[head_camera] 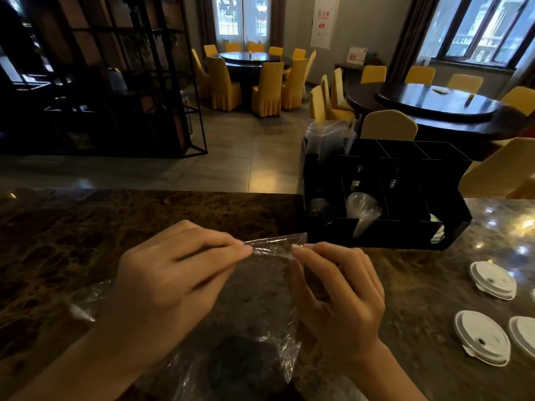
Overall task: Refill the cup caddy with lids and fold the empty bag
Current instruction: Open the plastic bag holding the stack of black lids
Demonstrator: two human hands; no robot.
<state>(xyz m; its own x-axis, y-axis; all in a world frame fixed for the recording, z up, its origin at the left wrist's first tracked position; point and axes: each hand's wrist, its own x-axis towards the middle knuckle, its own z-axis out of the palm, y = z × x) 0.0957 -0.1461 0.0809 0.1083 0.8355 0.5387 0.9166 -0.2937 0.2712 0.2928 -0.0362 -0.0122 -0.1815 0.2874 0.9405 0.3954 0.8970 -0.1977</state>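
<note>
Presently the clear bag (260, 287), lying on the counter (86, 233) near the caddy (385, 195), is pinched at its far edge by the left hand (170, 273) and right hand (341, 299); something dark, possibly a lid, seems left inside and should be emptied before corners are matched and creased.

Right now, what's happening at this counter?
A person is handling a clear plastic bag on the marble counter. The left hand and right hand each pinch its top edge. Three white lids lie loose to the right, outside the black cup caddy.
</note>
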